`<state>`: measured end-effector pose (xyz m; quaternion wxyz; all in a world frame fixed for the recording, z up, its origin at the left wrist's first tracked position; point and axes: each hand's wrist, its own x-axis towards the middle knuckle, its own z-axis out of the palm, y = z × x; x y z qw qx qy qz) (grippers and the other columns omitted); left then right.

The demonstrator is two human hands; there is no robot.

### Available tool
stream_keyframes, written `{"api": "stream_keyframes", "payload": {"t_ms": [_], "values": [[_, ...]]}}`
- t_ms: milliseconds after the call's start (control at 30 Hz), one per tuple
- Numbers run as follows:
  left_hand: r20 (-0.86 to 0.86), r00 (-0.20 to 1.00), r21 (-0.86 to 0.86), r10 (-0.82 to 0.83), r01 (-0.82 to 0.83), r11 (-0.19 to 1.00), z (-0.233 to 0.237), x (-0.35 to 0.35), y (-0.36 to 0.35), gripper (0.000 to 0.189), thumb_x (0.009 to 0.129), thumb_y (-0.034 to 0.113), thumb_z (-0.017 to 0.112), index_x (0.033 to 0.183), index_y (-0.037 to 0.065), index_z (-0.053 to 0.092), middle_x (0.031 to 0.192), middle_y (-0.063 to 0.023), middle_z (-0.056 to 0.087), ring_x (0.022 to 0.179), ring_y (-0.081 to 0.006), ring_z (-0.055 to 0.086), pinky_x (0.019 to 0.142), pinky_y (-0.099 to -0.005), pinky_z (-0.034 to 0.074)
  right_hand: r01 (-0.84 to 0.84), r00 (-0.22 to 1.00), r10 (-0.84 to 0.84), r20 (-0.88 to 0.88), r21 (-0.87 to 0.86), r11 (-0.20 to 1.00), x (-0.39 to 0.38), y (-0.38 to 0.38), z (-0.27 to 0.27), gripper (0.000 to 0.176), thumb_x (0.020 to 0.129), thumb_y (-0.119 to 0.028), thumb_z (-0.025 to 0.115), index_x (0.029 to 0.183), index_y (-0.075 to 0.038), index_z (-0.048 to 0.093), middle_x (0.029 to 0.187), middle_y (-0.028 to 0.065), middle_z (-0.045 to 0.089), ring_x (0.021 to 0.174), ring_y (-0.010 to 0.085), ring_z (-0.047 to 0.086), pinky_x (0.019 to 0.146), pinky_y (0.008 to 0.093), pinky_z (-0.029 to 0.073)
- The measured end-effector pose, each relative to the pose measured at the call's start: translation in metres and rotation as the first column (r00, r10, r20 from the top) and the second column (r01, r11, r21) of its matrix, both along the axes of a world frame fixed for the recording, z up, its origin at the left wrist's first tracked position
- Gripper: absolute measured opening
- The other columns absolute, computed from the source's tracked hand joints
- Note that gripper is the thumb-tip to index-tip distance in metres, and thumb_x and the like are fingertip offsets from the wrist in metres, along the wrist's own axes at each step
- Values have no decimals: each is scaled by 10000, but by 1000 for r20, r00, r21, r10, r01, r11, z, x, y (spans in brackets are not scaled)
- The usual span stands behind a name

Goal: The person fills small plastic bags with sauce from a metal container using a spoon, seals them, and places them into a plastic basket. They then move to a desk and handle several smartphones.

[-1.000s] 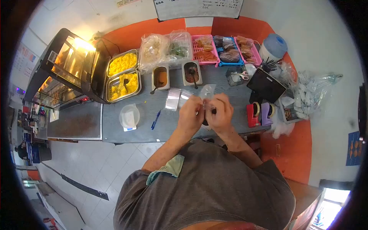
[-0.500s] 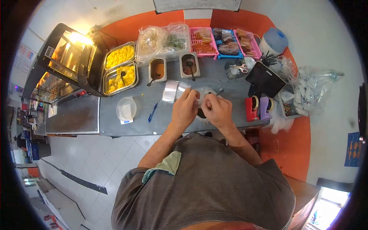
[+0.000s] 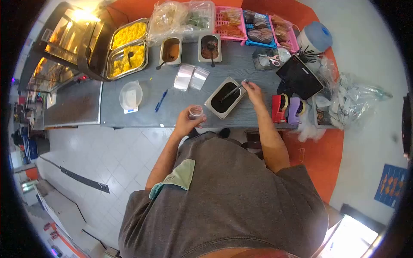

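The left hand [image 3: 188, 122] is at the near edge of the counter [image 3: 180, 105]. Its grip is closed round a small clear container [image 3: 195, 112]; whether this is a cup or a bag cannot be told. The fingers wrap it from below and from the side, so the container sits on top of the grip with its open mouth facing up. It is held just off the near left corner of a steel pan [image 3: 214, 104] and does not touch it.

The pan lies at an angle on the counter, between the two hands, and holds dark sauce [image 3: 226, 99]. The right hand [image 3: 254, 91] is at the pan's far right corner. Its grip is narrow, fingertips pinched on the handle end of a spoon [image 3: 234, 90]. The spoon slants down from that grip, and its bowl is in the sauce.

To the right of the right forearm are a red tape dispenser [image 3: 277, 107] and a purple one [image 3: 294, 111], side by side. Left of the pan lie a blue pen [image 3: 161, 100] and a round lidded tub [image 3: 130, 94]. A little farther back is a stack of clear bags [image 3: 190, 77].

Farther back are two small sauce pans [image 3: 171, 49] with spoons in them. Trays of yellow food [image 3: 127, 47] lie to their left, and scissors [image 3: 271, 60] and a black board [image 3: 299, 77] to their right. Pink and blue baskets [image 3: 230, 23] line the wall.
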<state>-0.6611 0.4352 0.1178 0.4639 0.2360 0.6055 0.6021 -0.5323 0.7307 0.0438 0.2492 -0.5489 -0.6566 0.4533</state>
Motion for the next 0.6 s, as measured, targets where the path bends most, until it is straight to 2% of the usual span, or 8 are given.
{"api": "stream_keyframes", "payload": {"t_ms": [67, 167, 267, 300, 333, 367, 500, 600], "values": [[-49, 998, -75, 47, -51, 996, 0, 7, -5, 400, 832, 69, 678, 1179, 6, 489, 1033, -95, 598, 883, -199, 656, 613, -279, 586, -255, 937, 243, 251, 18, 967, -6, -5, 20, 480, 770, -406, 738, 1000, 1, 630, 807, 101, 637, 843, 193, 600, 768, 346, 455], [-1, 998, -91, 61, -61, 994, -11, 8, -9, 426, 836, 106, 685, 1197, 7, 482, 1092, -100, 565, 912, -210, 645, 625, -291, 588, -453, 891, 452, 47, 154, 878, -6, 5, 17, 318, 827, -295, 690, 917, 9, 655, 883, 122, 657, 879, 264, 623, 753, 341, 459], [87, 990, -70, 112, -106, 992, -16, 11, -9, 406, 844, 141, 683, 1183, 10, 503, 1135, -95, 537, 956, -212, 626, 641, -299, 588, -516, 828, 498, -256, -4, 856, 7, -23, 58, 191, 854, -157, 645, 934, 17, 633, 882, 139, 650, 870, 285, 644, 714, 327, 488], [91, 989, -74, 114, -108, 991, -19, 12, -9, 406, 844, 141, 683, 1183, 10, 503, 1135, -95, 537, 956, -212, 626, 641, -299, 588, -518, 829, 499, -254, -10, 855, 14, -33, 64, 191, 854, -157, 645, 934, 17, 633, 882, 139, 650, 870, 285, 644, 714, 327, 488], [50, 993, -66, 111, -108, 992, -22, 13, -8, 403, 846, 151, 682, 1183, 11, 511, 1151, -93, 524, 972, -210, 617, 645, -303, 586, -568, 762, 632, -143, 320, 758, 21, -41, 69, 157, 851, -111, 632, 946, 14, 626, 888, 147, 650, 855, 294, 646, 696, 328, 496], [7, 994, -56, 107, -106, 993, -24, 13, -7, 401, 849, 162, 681, 1184, 13, 519, 1168, -90, 512, 988, -208, 608, 650, -306, 584, -573, 700, 714, 10, 604, 554, 28, -48, 71, 133, 848, -65, 620, 958, 10, 620, 895, 156, 650, 840, 304, 648, 679, 328, 505], [-2, 992, -68, 124, -124, 990, -24, 12, -1, 406, 847, 157, 684, 1193, 11, 530, 1139, -90, 543, 958, -202, 619, 657, -300, 577, -645, 647, 759, 73, 583, 494, 52, -65, 45, 133, 845, -45, 614, 969, 3, 612, 921, 149, 657, 854, 323, 645, 724, 342, 517], [-2, 997, -90, 78, -78, 993, -22, 9, 2, 409, 847, 139, 682, 1204, 6, 532, 1106, -92, 581, 937, -199, 631, 661, -290, 569, -608, 692, 721, -25, 519, 601, 57, -73, 41, 128, 852, -49, 615, 971, -4, 605, 941, 141, 665, 844, 284, 664, 740, 337, 520]]}}
